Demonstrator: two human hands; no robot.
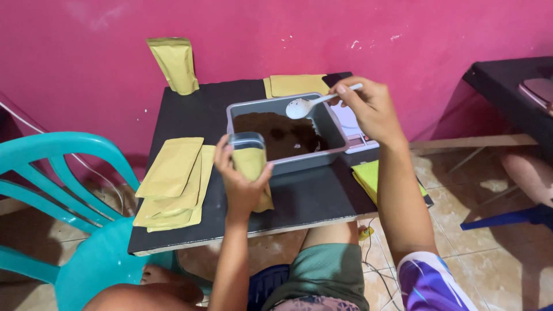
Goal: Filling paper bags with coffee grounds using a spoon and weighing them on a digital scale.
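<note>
The white scale (356,129) lay mostly hidden behind the grey tray (331,129) and the right hand (371,109), and its display was too small to read. The left hand (239,178) covered much of the yellow pouch (252,164), so the pouch's contents could not be told. The teal chair (69,230) and a second dark desk (512,98) were cut off by the picture's edges.

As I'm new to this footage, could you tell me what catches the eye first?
The grey tray of dark brown powder at the table's centre stands out, with the right hand holding a white spoon above it. In front, the left hand holds an open yellow pouch.
</note>
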